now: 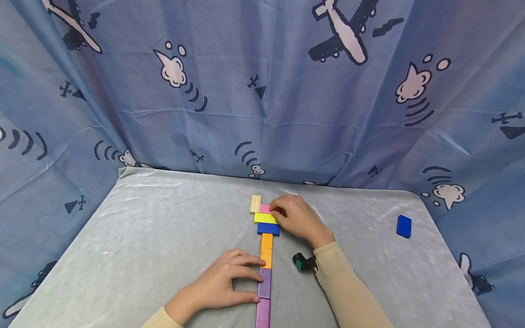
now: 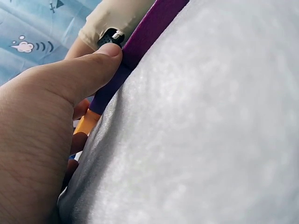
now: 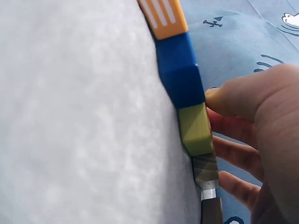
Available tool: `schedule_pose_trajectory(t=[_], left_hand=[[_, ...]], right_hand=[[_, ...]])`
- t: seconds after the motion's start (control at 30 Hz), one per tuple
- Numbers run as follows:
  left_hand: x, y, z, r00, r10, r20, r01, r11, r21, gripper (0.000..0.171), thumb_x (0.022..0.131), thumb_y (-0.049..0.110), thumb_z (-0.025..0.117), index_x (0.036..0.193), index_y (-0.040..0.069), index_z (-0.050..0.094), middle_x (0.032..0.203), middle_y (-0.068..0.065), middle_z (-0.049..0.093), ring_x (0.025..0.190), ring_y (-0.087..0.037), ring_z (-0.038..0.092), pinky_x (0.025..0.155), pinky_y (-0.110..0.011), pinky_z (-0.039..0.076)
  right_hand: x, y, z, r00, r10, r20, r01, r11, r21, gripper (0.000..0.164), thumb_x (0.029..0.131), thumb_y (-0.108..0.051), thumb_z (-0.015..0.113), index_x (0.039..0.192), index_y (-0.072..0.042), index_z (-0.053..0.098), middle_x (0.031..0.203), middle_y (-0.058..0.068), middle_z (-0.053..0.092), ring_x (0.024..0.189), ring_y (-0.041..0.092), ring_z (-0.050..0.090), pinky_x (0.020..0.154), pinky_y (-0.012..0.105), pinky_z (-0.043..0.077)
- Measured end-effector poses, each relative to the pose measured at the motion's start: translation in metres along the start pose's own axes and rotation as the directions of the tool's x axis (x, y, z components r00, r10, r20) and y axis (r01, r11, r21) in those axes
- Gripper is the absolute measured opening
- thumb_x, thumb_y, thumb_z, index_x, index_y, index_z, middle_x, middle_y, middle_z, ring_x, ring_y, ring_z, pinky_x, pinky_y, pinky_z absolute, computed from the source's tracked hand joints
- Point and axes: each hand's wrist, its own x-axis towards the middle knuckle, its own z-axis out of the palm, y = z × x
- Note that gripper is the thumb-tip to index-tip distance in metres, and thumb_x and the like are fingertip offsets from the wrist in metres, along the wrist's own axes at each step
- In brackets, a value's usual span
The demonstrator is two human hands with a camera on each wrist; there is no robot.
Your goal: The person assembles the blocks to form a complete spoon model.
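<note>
On the grey cloth lies a line of flat blocks. My left hand (image 1: 223, 280) rests beside it, fingers spread, fingertips touching the left side of the orange block (image 1: 267, 250) and a purple block (image 1: 265, 282). A second purple block (image 1: 263, 314) continues toward me. At the far end my right hand (image 1: 296, 218) lies over the right part of a pink block (image 1: 265, 208) and the yellow block (image 1: 265, 218), fingers loosely bent. The right wrist view shows its thumb (image 3: 219, 101) touching near the join of yellow and blue blocks (image 3: 182, 79). A striped wood-coloured block (image 1: 255, 204) stands left of the pink one.
A separate blue block (image 1: 404, 226) lies at the right of the cloth-covered table (image 1: 164, 218). A small dark wrist device (image 1: 303, 263) sits by the right sleeve. Behind hangs a blue curtain (image 1: 229, 91) with printed planes. A tiny white scrap (image 1: 105, 252) lies at left.
</note>
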Motion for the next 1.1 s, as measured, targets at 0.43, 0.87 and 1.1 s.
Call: schedule_pose_trajectory(t=[0.43,0.87,1.1], left_hand=[[0.005,0.003,0.001,0.999,-0.029,0.023,0.03,0.999,-0.022,0.03,0.092,0.052,0.087,0.116,0.035,0.083,0.146,0.019,0.065,0.131,-0.004,0.055,0.109,-0.038,0.048],[0.003,0.002,-0.001,1.0,0.008,-0.002,-0.008,1.0,0.008,0.029,0.093,0.049,0.087,0.118,0.036,0.082,0.145,0.016,0.066,0.128,-0.007,0.057,0.106,-0.04,0.05],[0.0,0.002,-0.001,1.0,-0.021,0.012,0.021,1.0,-0.012,0.029,0.094,0.05,0.087,0.119,0.037,0.082,0.146,0.017,0.065,0.129,-0.006,0.056,0.107,-0.041,0.05]], right_hand=[[-0.006,-0.003,-0.022,0.991,0.101,-0.093,-0.102,0.995,-0.003,0.015,0.104,-0.022,0.074,0.115,-0.013,0.081,0.13,0.005,0.076,0.127,0.03,0.067,0.115,0.056,0.047],[-0.04,0.031,-0.058,0.95,0.233,-0.209,-0.244,0.969,-0.029,0.036,0.107,-0.025,0.068,0.139,-0.01,0.072,0.142,0.013,0.069,0.134,0.041,0.061,0.11,0.065,0.046],[-0.077,0.064,-0.075,0.928,0.274,-0.252,-0.299,0.952,-0.067,0.036,0.107,-0.021,0.069,0.139,-0.007,0.071,0.138,0.02,0.068,0.125,0.048,0.063,0.104,0.071,0.045]])
